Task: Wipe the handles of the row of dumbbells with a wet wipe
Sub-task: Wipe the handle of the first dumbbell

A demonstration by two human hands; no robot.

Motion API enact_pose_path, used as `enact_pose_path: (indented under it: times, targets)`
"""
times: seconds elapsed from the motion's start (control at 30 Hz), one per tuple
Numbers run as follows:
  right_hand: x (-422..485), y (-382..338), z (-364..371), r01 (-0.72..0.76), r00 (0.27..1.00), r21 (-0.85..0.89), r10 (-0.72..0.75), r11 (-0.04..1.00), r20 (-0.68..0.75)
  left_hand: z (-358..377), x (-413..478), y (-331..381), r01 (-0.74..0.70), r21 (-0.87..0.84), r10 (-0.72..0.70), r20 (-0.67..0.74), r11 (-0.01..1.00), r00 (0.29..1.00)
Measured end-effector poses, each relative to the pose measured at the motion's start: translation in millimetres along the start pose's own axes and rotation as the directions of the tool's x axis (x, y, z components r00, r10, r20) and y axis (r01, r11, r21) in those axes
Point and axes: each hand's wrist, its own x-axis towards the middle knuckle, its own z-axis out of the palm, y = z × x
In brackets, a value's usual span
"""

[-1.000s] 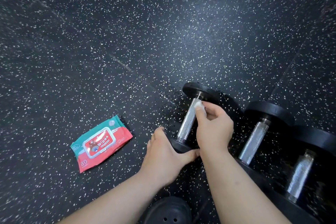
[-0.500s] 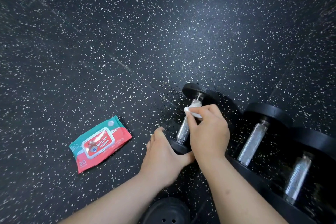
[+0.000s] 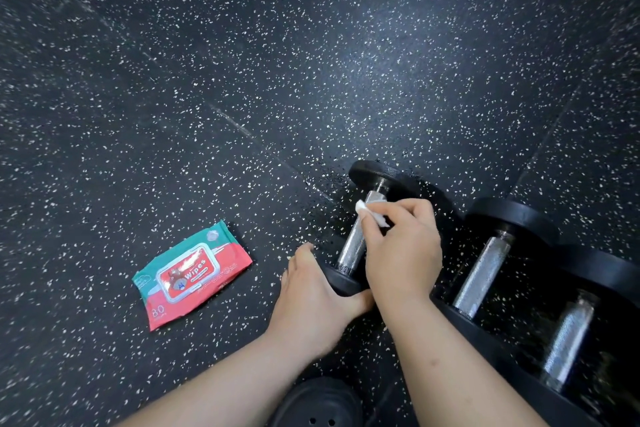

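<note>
A: Where was the wet wipe [image 3: 372,215]?
B: Pinched in the right hand [image 3: 401,250], pressed on the upper handle [image 3: 351,246] of the dumbbell [image 3: 372,172] between both hands.
A: And the left hand [image 3: 311,302]?
B: Clasping that dumbbell's near head. A wipes pack [image 3: 192,274] lay on the floor [image 3: 242,80], left of it.

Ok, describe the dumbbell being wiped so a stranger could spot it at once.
On the speckled black floor, a row of three dumbbells runs along the lower right. Take the leftmost dumbbell, nearest the wipes pack. Only it is touched: the left hand holds its near head, the right hand presses a white wipe to its handle.
</note>
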Motion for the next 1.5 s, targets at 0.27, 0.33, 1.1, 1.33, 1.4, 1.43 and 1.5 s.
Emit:
enact_pose_path:
  times: [0.27, 0.33, 1.1, 1.33, 1.4, 1.43, 1.5]
  targets:
    - [-11, 0, 1, -0.164, 0.986, 0.159, 0.167, 0.974, -0.007, -1, 1, -1, -0.006, -0.018, 0.006, 0.002, 1.000, 1.000]
    - [-9, 2, 0, -0.238, 0.970, 0.243, 0.243, 0.940, 0.012, -1, 1, -1, -0.014, -0.010, 0.014, -0.008, 1.000, 1.000]
    - [24, 15, 9, -0.823, 0.534, 0.561, 0.461, 0.089, 0.709, -1, -4, 2, -0.041, 0.035, 0.042, -0.029, 0.999, 0.999]
    - [28, 7, 11, -0.875, 0.425, 0.478, 0.355, -0.072, 0.832, -2, -5, 2, -0.030, 0.022, 0.030, -0.019, 0.999, 0.999]
    - [27, 6, 8, -0.861, 0.442, 0.502, 0.369, -0.081, 0.818, -2, -5, 3, -0.031, 0.018, 0.031, -0.019, 0.999, 0.999]
    - [26, 5, 6, -0.851, 0.466, 0.523, 0.382, -0.056, 0.799, -2, -5, 3, -0.033, 0.016, 0.033, -0.022, 0.999, 0.999]
    - [21, 4, 4, -0.805, 0.537, 0.593, 0.451, 0.020, 0.713, -2, -5, 3, -0.035, 0.016, 0.035, -0.027, 0.999, 0.999]
